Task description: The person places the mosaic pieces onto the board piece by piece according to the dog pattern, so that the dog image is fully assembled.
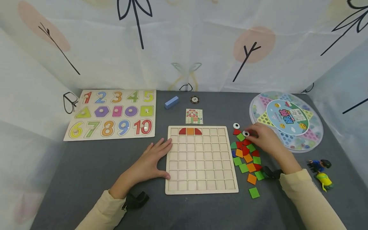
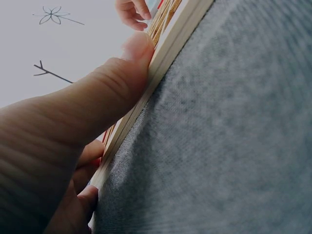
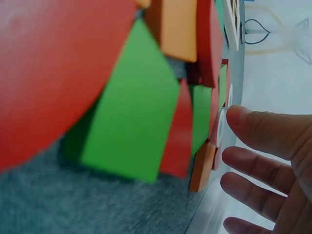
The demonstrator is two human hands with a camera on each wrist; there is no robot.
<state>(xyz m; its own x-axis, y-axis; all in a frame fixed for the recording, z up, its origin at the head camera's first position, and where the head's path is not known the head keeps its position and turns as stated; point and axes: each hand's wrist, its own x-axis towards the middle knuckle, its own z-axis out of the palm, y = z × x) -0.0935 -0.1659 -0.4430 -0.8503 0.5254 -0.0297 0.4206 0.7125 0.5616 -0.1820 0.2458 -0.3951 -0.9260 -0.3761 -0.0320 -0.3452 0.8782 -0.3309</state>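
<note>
A wooden grid board (image 1: 202,166) lies flat, with two red quarter-round pieces and an orange square (image 1: 190,131) in its top row. Spread along the board's left edge, my left hand (image 1: 150,161) steadies it with straight fingers; its thumb (image 2: 122,73) presses the rim in the left wrist view. My right hand (image 1: 267,139) pinches a round black-and-white eye piece (image 1: 245,134) between thumb and finger, at the top of a pile of coloured pieces (image 1: 248,158). Another eye piece (image 1: 236,126) lies just beyond. Close in the right wrist view is a green square (image 3: 131,112).
A small pattern card (image 1: 194,116) lies behind the board, near a blue block (image 1: 171,102) and a dark round chip (image 1: 194,99). At left is a number puzzle (image 1: 112,115); at right, a round clear case (image 1: 316,127) and two toy figures (image 1: 323,175).
</note>
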